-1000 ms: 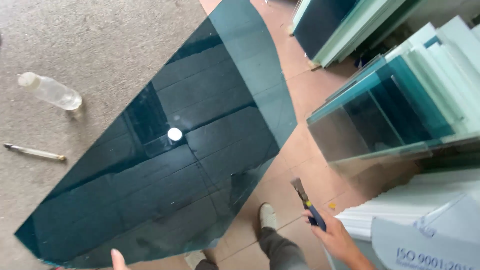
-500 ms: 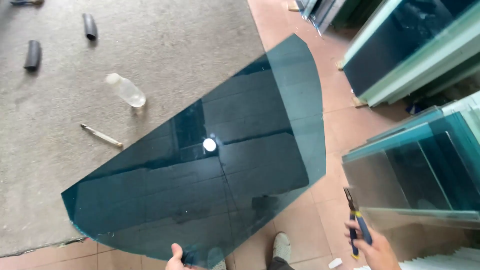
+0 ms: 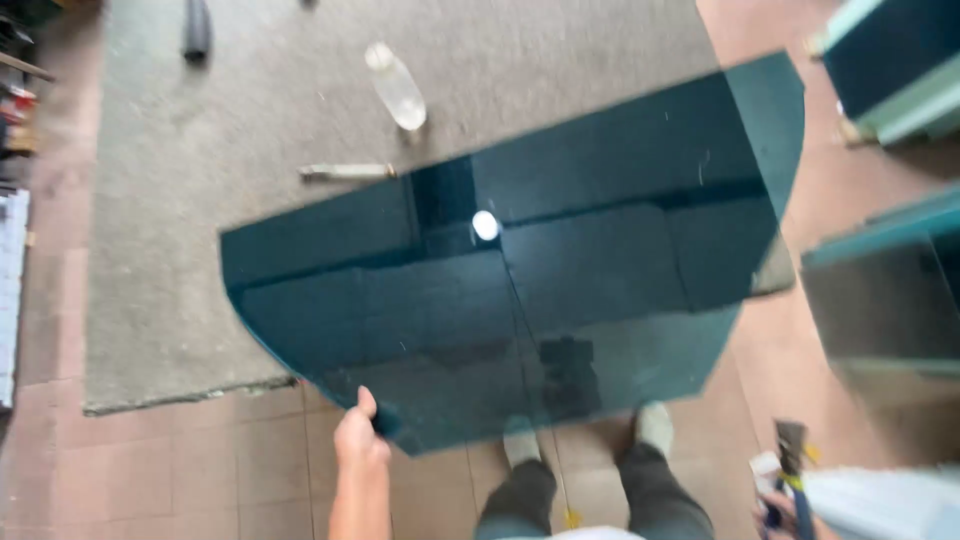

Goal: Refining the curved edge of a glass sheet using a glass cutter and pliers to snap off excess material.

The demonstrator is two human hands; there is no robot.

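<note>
- Left hand [image 3: 360,440]: fingers closed on the near edge of one dark tinted glass sheet [image 3: 560,270], thumb on top.
- The sheet hangs level over a grey mat [image 3: 250,110] and the tiled floor, above the person's two shoes.
- Right hand [image 3: 790,510], at the frame's bottom edge, grips one tool [image 3: 790,450]; fingers blurred, seemingly wrapped around its handle.
- On the mat: one clear bottle [image 3: 397,86], one pen-like stick [image 3: 347,172].
</note>
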